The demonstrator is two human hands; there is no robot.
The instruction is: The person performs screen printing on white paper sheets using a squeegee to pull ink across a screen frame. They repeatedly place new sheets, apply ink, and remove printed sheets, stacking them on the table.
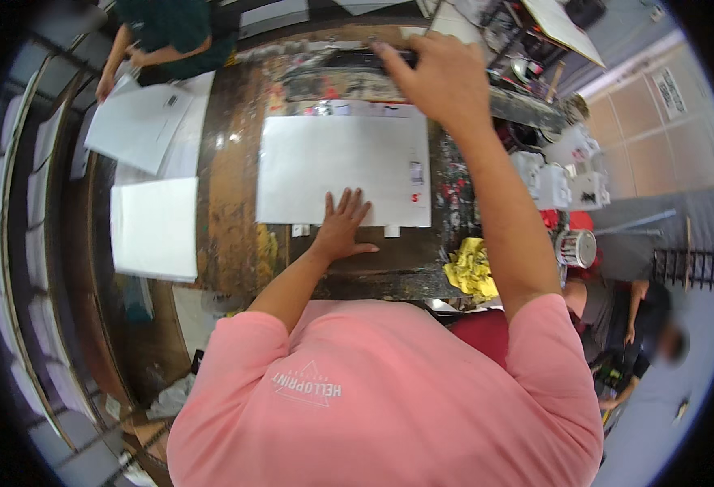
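Observation:
A white sheet [341, 166] lies on the stained wooden worktable [231, 174] in front of me, with small printed marks along its right side. My left hand [345, 226] rests flat on its near edge, fingers spread. Beyond the sheet, my right hand [448, 77] reaches over a paint-stained bar [519, 105] at the table's far side. Its thumb points left and its fingers curl beside a dark, long piece [357, 60]; what they hold is partly hidden. Two small white tabs [392, 231] show at the sheet's near edge.
A stack of white sheets [154, 229] lies to the left. Behind it, another person [166, 36] handles a white sheet [139, 122]. Crumpled yellow material [472, 269] sits by my right forearm. White containers [553, 185] and a paint can [576, 248] stand at right; racks [36, 243] line the left.

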